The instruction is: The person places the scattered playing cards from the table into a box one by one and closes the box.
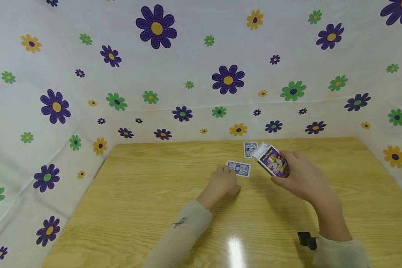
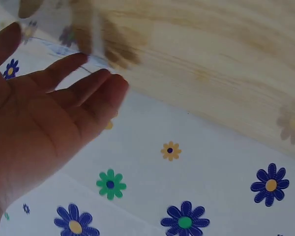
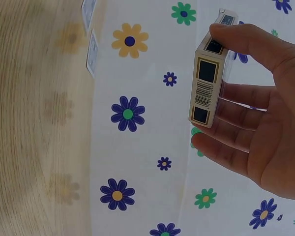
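Observation:
My right hand (image 1: 303,175) grips a purple and white playing-card box (image 1: 274,162) above the table, tilted with its white top end toward the upper left. In the right wrist view, thumb and fingers hold the card box (image 3: 205,91) by opposite sides, its barcoded end showing. Lower and to the left, my left hand (image 1: 223,182) is at the left end of a blue-backed card (image 1: 240,169) lying face down. Its fingers look relaxed in the left wrist view, where the hand (image 2: 49,108) partly hides the card. A second face-down card (image 1: 249,149) lies farther back, partly behind the box.
A wooden table (image 1: 147,178) spreads beneath both hands. White cloth (image 1: 187,56) printed with flowers stands behind it and along both sides. A small black strap (image 1: 307,240) hangs by the right sleeve.

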### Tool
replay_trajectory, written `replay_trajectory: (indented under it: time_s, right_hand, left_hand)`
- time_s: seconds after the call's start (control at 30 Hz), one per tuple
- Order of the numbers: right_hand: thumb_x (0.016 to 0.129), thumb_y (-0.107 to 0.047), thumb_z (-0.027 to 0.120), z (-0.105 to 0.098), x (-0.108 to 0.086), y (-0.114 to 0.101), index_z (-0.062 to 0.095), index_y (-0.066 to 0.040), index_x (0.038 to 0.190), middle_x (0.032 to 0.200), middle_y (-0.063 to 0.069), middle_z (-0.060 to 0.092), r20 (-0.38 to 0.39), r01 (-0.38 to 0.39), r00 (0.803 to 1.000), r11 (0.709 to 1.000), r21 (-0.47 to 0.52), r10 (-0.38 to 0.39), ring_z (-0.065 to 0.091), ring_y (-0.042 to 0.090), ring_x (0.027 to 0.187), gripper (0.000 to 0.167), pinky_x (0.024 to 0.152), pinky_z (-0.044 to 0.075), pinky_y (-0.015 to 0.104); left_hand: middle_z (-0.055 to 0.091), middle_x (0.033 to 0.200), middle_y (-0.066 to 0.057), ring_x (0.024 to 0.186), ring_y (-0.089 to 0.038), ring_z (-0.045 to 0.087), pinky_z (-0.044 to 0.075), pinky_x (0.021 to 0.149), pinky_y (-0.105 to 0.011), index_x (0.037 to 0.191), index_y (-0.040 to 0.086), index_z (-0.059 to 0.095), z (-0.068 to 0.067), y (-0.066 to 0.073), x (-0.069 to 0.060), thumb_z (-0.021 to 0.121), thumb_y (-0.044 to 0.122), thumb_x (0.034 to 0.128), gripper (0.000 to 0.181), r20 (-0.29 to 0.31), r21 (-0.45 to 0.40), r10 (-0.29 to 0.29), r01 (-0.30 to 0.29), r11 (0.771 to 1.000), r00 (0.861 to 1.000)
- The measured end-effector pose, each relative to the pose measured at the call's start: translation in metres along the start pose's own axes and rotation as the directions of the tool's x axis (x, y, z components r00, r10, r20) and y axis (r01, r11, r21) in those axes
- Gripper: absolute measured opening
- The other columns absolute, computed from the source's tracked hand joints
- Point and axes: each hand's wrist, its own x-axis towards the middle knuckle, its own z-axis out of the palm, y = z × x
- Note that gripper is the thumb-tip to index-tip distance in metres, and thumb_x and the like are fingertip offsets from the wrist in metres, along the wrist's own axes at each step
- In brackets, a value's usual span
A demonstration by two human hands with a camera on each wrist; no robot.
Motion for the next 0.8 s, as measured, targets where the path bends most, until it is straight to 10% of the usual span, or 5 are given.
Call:
replay_trajectory:
  time_s: [0.4,0.8]
  right_hand:
    - [0.082,-0.035,0.078,0.010,0.002,-0.006,0.044,-0.001,0.144,0.122,0.022,0.057,0.009,0.036,0.999,0.999,-0.009,-0.035,0.055,0.025,0.088,0.079,0.063,0.047,0.033]
    - [0.081,-0.034,0.079,0.015,0.002,-0.007,0.045,0.001,0.141,0.122,0.023,0.057,0.002,0.043,0.999,0.998,-0.044,-0.042,0.056,0.025,0.087,0.077,0.064,0.048,0.034]
  left_hand:
    - [0.057,0.117,-0.018,0.104,-0.033,0.052,0.051,0.083,-0.048,0.118,-0.005,0.063,0.004,-0.049,-0.050,0.063,0.038,0.0902,0.051,-0.034,-0.134,-0.086,0.081,0.988,0.996]
    - [0.052,0.108,-0.018,0.099,-0.034,0.052,0.052,0.076,-0.047,0.121,0.000,0.058,-0.001,-0.076,-0.045,0.076,0.013,0.0811,0.045,-0.140,-0.168,-0.091,0.067,0.983,0.986]
